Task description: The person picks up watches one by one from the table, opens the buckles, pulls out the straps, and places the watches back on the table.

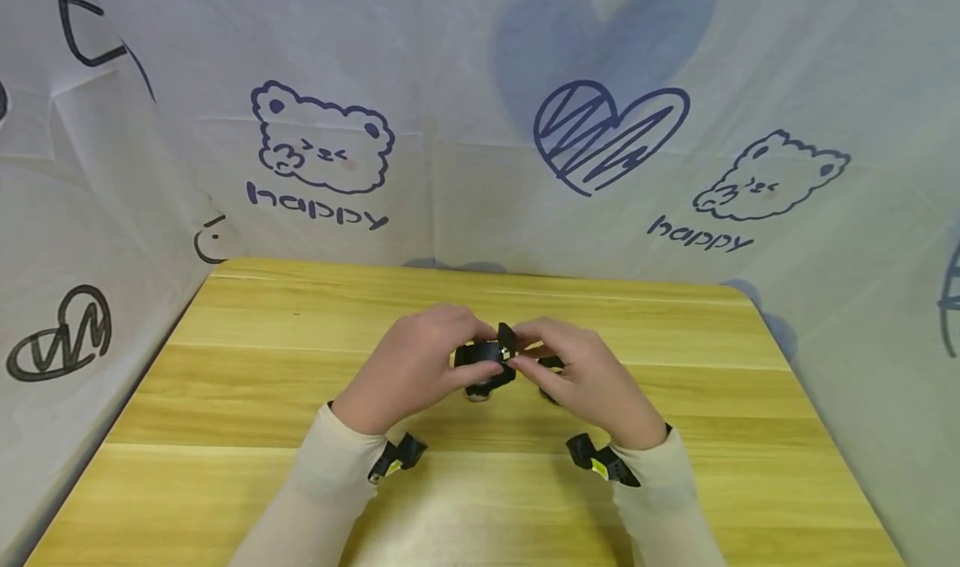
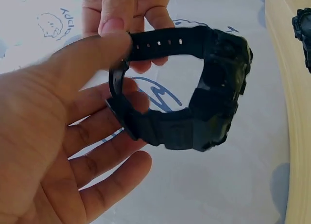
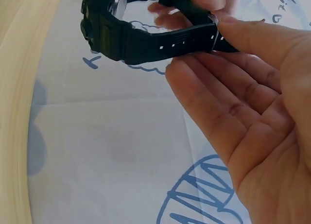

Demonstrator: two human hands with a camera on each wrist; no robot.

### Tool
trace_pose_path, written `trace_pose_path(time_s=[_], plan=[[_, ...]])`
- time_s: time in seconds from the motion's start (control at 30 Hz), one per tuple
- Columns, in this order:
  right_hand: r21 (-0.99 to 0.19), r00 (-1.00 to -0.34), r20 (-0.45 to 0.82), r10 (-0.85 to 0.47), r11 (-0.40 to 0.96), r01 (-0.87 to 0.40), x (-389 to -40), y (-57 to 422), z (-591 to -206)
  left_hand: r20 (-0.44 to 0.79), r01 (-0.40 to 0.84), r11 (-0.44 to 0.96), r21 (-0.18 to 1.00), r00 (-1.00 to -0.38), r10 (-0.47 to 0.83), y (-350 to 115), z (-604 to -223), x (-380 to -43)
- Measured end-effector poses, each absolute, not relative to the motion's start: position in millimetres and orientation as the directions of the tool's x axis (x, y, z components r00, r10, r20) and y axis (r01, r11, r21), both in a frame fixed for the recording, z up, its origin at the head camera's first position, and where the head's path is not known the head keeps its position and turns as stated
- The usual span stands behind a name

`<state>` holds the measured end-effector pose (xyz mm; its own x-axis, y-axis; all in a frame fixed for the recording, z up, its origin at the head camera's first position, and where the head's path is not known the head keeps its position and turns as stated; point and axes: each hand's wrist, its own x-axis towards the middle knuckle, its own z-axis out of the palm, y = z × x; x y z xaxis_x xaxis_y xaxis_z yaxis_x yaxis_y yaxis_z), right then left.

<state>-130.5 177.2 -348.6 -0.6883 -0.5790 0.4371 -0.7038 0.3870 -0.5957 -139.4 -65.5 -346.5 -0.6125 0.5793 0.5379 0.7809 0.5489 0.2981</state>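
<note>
A black wristwatch (image 1: 480,353) is held above the table between both hands, its strap curved into a loop. My left hand (image 1: 420,365) pinches the strap near the buckle end, thumb on top and fingers below. On the other side my right hand (image 1: 592,377) grips the strap between thumb and fingers. The holed strap (image 3: 177,43) passes to a thin buckle (image 3: 214,30) beside the right thumb; fingertips partly cover that spot. The bulky watch case (image 2: 221,90) faces away from the left palm. A second black watch (image 2: 303,29) lies on the table, partly hidden behind the right hand in the head view.
The wooden table (image 1: 300,333) runs back to a white cloth (image 1: 465,175) with printed bears and hearts. Small black devices (image 1: 397,459) are strapped at both wrists, just over the tabletop.
</note>
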Motion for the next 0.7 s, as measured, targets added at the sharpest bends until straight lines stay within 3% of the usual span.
trace_pose_path(time_s=[0.37,0.7], plan=[[-0.477,-0.699,0.447,-0.559,0.512,-0.714,-129.9,173.6,-348.6,0.562,0.775,0.571,0.271,-0.609,0.560,-63.3,-348.7,-141.7],[-0.523,-0.678,0.569,-0.465,0.432,-0.735,-130.0,175.2,-351.4,0.623,0.796,0.487,0.359,-0.593,0.510,-64.2,-349.3,-142.6]])
